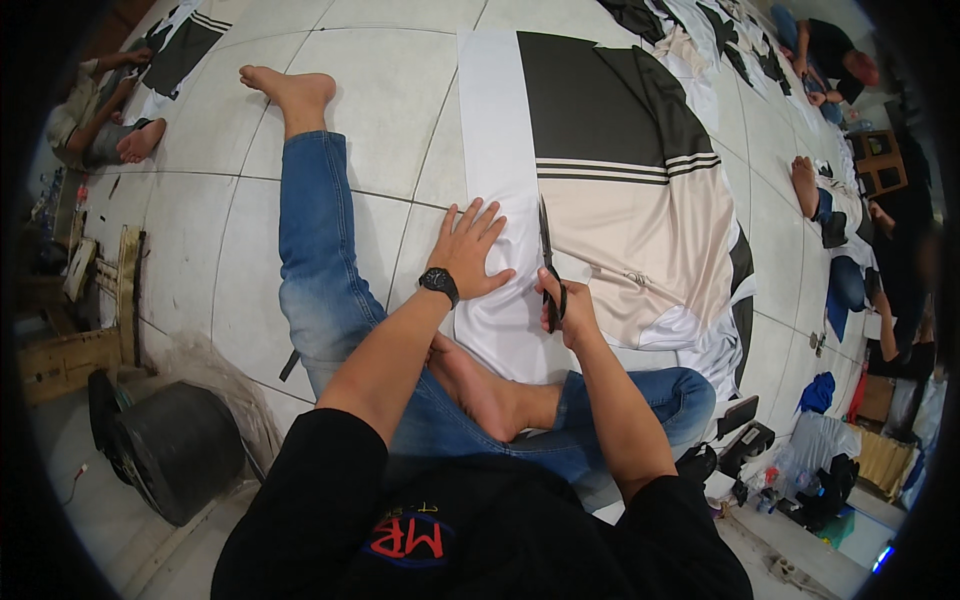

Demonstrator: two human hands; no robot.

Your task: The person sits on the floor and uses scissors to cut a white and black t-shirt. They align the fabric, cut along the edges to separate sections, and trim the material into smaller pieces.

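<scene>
Even, fairly bright light, faint shadows, blackened fisheye edges.

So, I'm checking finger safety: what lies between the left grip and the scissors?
Only a stretch of white fabric lies between the left grip and the scissors, as the head view shows.

Striped black, beige and white cloth [632, 208]; black scissors [546, 245]

Looks like a garment workshop set out on a white tiled floor [390, 75]. Seems so from the striped fabric [590, 105] spread flat, scissors [547, 245] along it, heaped cloth [692, 50] beyond, and at least 3 other people [830, 50] sitting around.
</scene>
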